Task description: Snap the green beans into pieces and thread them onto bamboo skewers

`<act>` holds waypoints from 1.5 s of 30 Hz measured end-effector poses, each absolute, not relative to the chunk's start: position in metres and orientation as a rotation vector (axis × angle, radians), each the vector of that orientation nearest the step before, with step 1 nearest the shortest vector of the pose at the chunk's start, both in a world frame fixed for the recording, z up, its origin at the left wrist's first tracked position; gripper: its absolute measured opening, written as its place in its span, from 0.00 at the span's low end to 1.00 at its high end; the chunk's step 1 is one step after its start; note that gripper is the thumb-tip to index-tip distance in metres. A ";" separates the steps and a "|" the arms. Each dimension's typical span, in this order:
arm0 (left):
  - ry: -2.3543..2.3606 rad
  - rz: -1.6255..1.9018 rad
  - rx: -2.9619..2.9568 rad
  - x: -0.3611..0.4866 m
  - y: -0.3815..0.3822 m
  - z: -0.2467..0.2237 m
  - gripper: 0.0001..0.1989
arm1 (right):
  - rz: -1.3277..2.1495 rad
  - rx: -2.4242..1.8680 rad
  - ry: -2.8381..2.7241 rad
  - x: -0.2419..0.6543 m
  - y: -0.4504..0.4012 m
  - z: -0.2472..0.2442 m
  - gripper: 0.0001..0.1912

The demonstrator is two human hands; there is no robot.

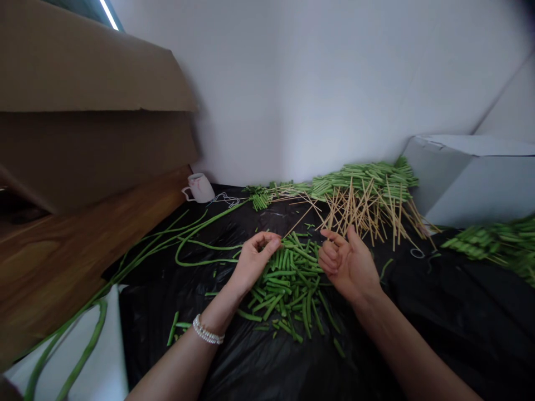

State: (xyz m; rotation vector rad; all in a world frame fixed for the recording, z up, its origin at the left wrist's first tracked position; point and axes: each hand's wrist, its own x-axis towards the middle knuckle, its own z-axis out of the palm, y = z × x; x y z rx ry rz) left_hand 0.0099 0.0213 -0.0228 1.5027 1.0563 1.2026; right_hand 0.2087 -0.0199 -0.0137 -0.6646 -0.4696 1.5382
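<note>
My left hand point(254, 262) curls above the near edge of a loose pile of cut green bean pieces point(288, 287), its fingertips drawn together. Whether they pinch a small piece is hard to tell. A pearl bracelet point(208, 332) circles that wrist. My right hand point(349, 264) hangs over the pile's right side, fingers parted and holding nothing. Long uncut green beans point(209, 245) trail away to the left of my left hand. Behind both hands lies a heap of green bean pieces and thin wooden skewers point(359, 206).
Black plastic sheeting point(430, 323) covers the work surface. A second bean heap point(493, 245) lies at the right, near a white box point(472, 178). A white mug point(199, 188) stands at the back, beside a wooden board point(54, 250). A brown cardboard box point(92, 72) juts in overhead at left.
</note>
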 end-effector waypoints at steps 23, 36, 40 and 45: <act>2.665 0.830 1.814 -0.113 0.076 -0.036 0.18 | 1.555 -0.683 -0.521 0.204 -0.020 -0.018 0.23; 2.593 0.707 1.621 -0.146 0.083 -0.034 0.19 | 1.582 -0.662 -0.515 0.202 -0.020 -0.019 0.23; 2.490 1.065 1.774 -0.126 0.081 -0.022 0.20 | 1.587 -0.661 -0.537 0.202 -0.020 -0.019 0.22; 2.018 1.574 2.250 -0.078 0.064 -0.017 0.18 | 1.474 -0.804 -0.709 0.195 -0.020 -0.021 0.21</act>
